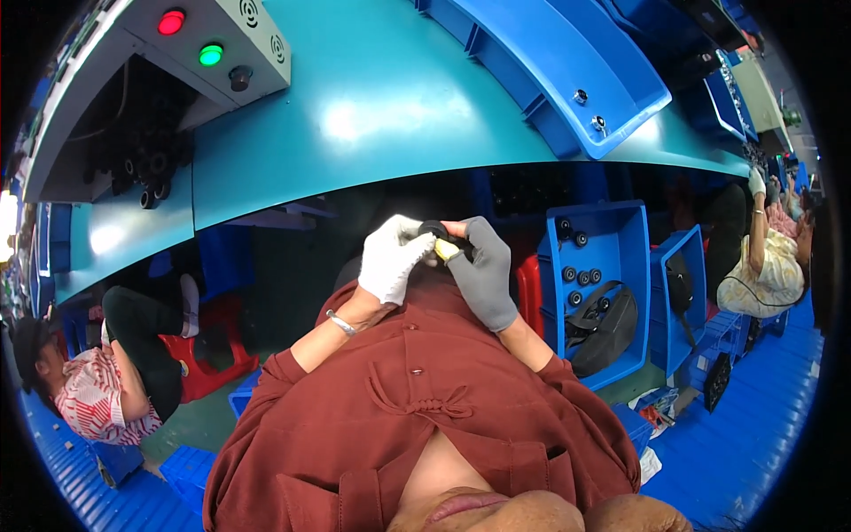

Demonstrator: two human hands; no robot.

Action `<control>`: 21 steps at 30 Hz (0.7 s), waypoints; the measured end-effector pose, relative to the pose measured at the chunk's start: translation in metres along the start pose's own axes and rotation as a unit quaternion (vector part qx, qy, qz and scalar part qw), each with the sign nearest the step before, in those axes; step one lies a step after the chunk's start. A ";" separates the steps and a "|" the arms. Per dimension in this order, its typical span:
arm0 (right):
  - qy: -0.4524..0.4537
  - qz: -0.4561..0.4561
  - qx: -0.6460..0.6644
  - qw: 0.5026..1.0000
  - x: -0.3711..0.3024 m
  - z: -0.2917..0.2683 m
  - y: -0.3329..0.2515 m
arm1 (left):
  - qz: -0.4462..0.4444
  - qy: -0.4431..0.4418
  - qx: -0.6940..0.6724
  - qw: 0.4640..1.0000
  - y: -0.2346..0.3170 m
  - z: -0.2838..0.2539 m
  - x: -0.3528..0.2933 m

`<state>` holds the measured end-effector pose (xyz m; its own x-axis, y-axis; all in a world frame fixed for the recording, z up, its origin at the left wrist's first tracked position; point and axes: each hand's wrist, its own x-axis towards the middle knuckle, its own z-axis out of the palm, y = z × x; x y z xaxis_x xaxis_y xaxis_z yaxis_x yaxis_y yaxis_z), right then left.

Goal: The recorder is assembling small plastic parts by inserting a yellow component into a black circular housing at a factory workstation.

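In front of my chest, both hands meet around a small black round part (433, 229), partly covered by fingers. My left hand (388, 259), in a white glove, has its fingers closed on the part's left side. From the other side my right hand (486, 273), in a grey glove, pinches it. A yellow covering (446, 249) shows at my right thumb tip, and one right finger looks bare. The part's lower side is hidden.
A blue bin (640, 293) at right holds several black wheels (569, 274) and a black bag (607, 332). On the teal table (372, 97) stand a blue tray (541, 66) with two small parts and a machine (204, 27) with lit buttons. People sit left and right.
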<state>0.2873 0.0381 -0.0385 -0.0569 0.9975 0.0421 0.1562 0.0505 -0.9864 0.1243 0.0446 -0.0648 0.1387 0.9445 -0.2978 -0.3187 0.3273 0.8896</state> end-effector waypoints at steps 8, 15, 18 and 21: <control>-0.055 -0.108 -0.061 0.991 0.010 -0.009 -0.013 | -0.119 -0.042 -0.115 0.985 0.000 -0.006 0.003; -0.103 -0.121 -0.060 0.985 0.023 -0.020 0.009 | -0.144 -0.033 -0.128 0.981 0.008 -0.007 -0.001; -0.097 -0.174 -0.145 0.969 0.024 -0.021 0.006 | -0.059 -0.002 0.132 0.989 0.013 0.000 -0.001; -0.076 -0.191 -0.147 0.968 0.022 -0.008 0.005 | -0.008 -0.005 0.213 0.977 0.010 0.006 0.003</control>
<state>0.2945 0.0607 -0.0410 -0.3065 0.8859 0.3482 0.3679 0.4476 -0.8151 0.1267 0.0502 -0.0547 0.1494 0.9387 -0.3108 0.1024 0.2980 0.9491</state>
